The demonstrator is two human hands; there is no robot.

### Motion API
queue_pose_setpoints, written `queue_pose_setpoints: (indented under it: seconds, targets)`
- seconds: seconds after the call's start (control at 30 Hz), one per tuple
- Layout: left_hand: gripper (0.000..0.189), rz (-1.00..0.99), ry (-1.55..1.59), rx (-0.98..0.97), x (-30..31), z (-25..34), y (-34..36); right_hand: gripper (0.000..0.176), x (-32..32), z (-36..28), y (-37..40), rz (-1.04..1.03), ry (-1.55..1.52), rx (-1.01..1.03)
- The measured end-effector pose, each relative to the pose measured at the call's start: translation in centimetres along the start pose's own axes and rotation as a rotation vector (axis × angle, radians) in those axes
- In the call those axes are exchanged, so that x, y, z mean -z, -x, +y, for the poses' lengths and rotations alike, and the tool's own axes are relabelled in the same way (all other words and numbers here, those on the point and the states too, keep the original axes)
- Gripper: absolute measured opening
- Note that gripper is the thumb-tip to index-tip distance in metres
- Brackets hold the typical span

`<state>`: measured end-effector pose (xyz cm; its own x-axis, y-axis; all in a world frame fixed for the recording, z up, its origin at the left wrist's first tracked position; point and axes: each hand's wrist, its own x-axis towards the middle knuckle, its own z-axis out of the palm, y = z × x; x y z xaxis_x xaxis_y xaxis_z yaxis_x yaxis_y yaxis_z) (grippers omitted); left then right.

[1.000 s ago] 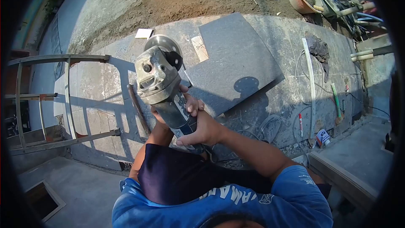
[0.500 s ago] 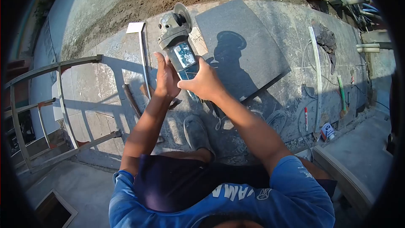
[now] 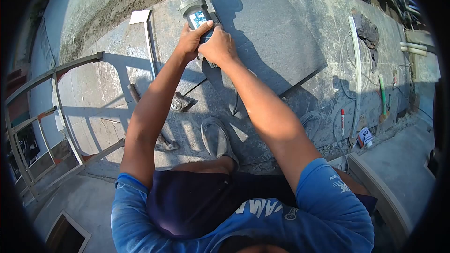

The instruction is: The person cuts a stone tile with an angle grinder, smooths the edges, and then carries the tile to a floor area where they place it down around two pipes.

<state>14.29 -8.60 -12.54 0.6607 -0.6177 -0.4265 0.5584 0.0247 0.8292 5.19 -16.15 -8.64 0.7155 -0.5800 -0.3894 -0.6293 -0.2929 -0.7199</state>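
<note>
An angle grinder (image 3: 193, 9) with a grey metal head and a worn label on its body points away from me, over the left edge of a large dark grey tile (image 3: 281, 33). My left hand (image 3: 191, 40) grips the body from the left, thumb laid across the top. On the other side my right hand (image 3: 219, 46) is closed around the rear of the body. The disc shows nearly edge-on at the head, and its shadow falls on the tile.
A metal frame (image 3: 70, 112) stands at left. Near my shoe (image 3: 215, 136) lie a round metal piece (image 3: 178, 104) and a hammer (image 3: 166, 144). A long metal bar (image 3: 151, 42), a pale strip (image 3: 357, 70), a red marker (image 3: 342, 121) and coiled cable (image 3: 309, 121) lie around.
The grinder has moved forward and lower toward the tile, its disc turning from broadside to nearly edge-on. My left hand has gone from loosely open beside it to gripping it.
</note>
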Motion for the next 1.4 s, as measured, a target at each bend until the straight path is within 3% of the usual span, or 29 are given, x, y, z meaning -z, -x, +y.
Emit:
queue_pose_setpoints:
  seconds: [0.5,0.63,1.4]
  targets:
    - [0.041,-0.049,-0.005,-0.033,0.6,-1.0,-1.9,0.058,0.3,-0.5,-1.1,-0.047,0.001,-0.125]
    - [0.038,-0.047,-0.028,-0.019,0.6,-1.0,-1.9,0.051,0.3,-0.7,-0.8,-0.015,0.035,-0.109]
    - [0.036,-0.043,-0.024,-0.039,1.0,-1.5,-2.0,0.060,-0.1,-1.0,-1.0,-0.040,0.060,-0.145]
